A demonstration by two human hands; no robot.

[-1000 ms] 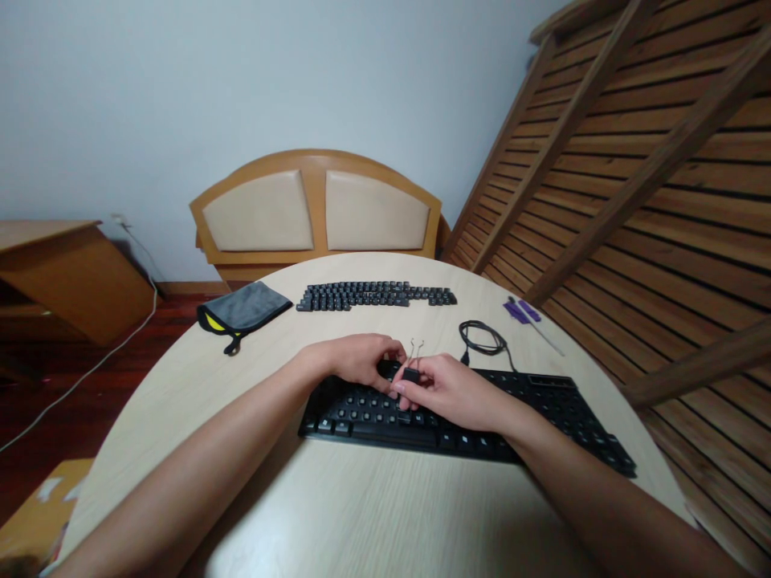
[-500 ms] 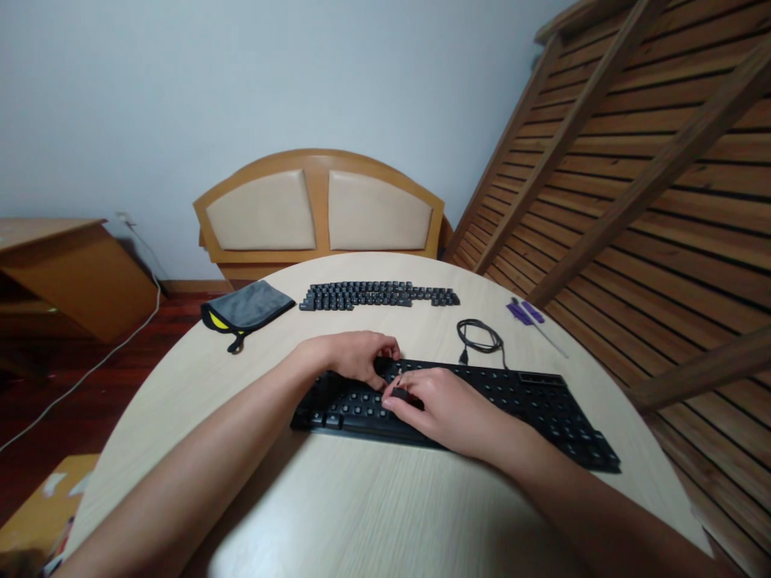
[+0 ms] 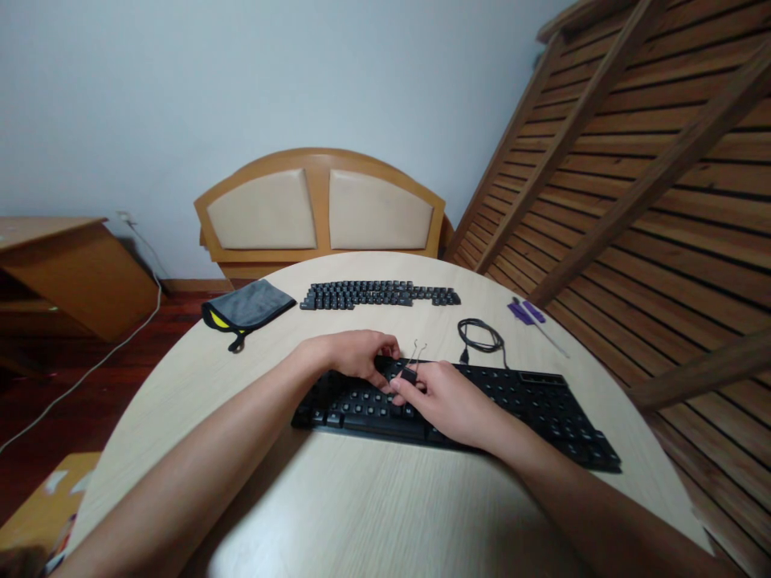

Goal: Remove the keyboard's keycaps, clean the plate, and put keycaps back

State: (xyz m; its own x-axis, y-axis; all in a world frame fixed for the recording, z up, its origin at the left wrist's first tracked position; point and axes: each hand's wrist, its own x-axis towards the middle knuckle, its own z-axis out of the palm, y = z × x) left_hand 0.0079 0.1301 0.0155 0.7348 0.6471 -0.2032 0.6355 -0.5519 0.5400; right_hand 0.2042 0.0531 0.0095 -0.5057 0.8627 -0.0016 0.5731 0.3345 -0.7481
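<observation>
Black keycaps (image 3: 355, 295), already off, sit in rows on tbl's (image 3: 337, 498) far side; kbd (image 3: 533, 411), nearer, looks mostly stripped, w/ spacebar (image 3: 382, 428) etc. left on. R hand (image 3: 451, 403) pinches wire keycap puller (image 3: 409, 374), prongs up. L hand (image 3: 356, 356) curled over kbd; can't tell if gripping.

Lighting is moderate; the source is out of frame. Pale glare marks the desk (image 3: 361, 498) at bottom centre-left, flanked by soft shadows. The floor (image 3: 138, 329) reads dim. Wide-angle stretch skews the slatted panel (image 3: 632, 201), right. Keyboard (image 3: 385, 422) detail is soft.
</observation>
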